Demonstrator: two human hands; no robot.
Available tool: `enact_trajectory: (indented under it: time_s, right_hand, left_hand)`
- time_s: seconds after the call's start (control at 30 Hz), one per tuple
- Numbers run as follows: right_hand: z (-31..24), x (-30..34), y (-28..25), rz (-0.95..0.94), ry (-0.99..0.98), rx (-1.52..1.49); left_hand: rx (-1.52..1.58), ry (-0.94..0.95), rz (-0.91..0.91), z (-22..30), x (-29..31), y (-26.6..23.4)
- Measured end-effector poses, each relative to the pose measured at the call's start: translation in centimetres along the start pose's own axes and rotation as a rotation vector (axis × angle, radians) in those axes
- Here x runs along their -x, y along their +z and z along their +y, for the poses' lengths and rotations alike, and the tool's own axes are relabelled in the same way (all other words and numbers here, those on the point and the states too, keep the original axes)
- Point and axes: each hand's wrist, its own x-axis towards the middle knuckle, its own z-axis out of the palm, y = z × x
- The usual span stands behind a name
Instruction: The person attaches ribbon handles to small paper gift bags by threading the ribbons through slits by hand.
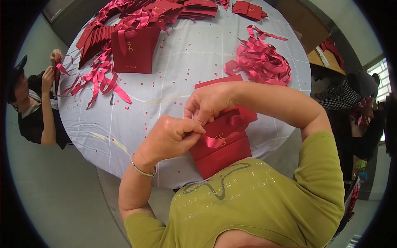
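Dark red gift bags (223, 155) lie flat and overlapping at the table's near edge, in front of my body. A pinkish-red satin ribbon (214, 142) runs over the top bag, across its gold emblem. My left hand (167, 138), with a bangle on its wrist, is closed in a pinch at the ribbon's left end. Reaching over the bags from the right, my right hand (213, 101) is bent down with fingers pinched at the same spot. Both sets of fingertips nearly touch; the ribbon between them is mostly hidden.
A heap of loose ribbons (264, 62) lies beyond my right arm. Finished-looking red bags with ribbons (136, 49) are stacked far left. Small red dots litter the pale tablecloth (165, 93). Another person (39, 99) works at the left edge; others are at the right.
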Motion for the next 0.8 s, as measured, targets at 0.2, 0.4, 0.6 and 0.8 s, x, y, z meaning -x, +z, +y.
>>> enact_trajectory:
  time_s: [0.2,0.4,0.6,0.8]
  right_hand:
    - [0.5,0.4,1.1,0.257,-0.030,-0.079]
    - [-0.6,1.8,-0.4,0.549,-0.210,-0.103]
    - [0.4,1.0,-0.8,0.685,-0.244,0.305]
    - [1.3,-0.1,-1.4,0.821,-0.294,0.632]
  left_hand:
    - [0.049,-0.049,-0.037,0.3,-0.1,0.0]
    - [0.100,-0.093,-0.055,0.1,-0.1,0.3]
    - [0.056,-0.217,-0.141,-0.2,-0.3,-0.1]
    - [0.029,-0.245,-0.164,-0.5,-0.4,-0.1]
